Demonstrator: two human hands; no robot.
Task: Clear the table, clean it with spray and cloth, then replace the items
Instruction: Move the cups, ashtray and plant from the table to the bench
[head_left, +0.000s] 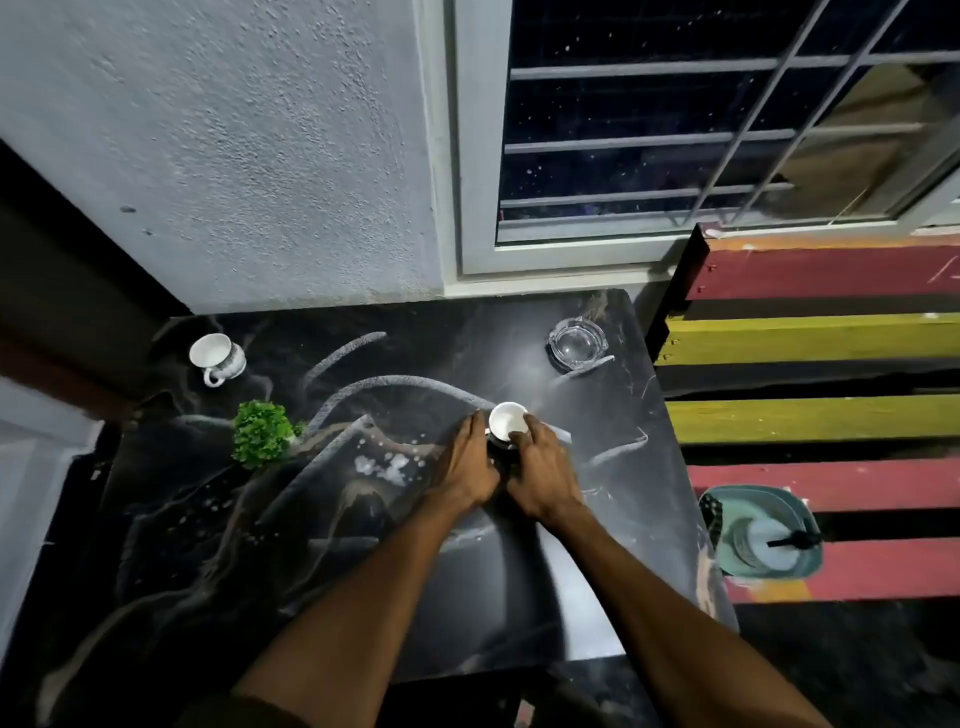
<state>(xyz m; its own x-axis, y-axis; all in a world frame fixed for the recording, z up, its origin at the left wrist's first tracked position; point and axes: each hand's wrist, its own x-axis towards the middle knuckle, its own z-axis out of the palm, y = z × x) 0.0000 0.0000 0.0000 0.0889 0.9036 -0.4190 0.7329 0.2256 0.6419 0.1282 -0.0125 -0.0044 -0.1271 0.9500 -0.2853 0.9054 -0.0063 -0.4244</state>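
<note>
Both hands close around a small white cup (508, 422) near the right middle of the dark table (613, 499). The left hand (470, 465) cups its left side and the right hand (543, 470) its right side, probably to lift it safely. A second cup (215, 357), a green plant (262, 434) and a glass ashtray (577, 344) wait, and white crumbs (387, 467) show why cleaning is needed.

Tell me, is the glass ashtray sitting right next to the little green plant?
No, the ashtray is near the table's far right corner and the plant toward its left.
</note>
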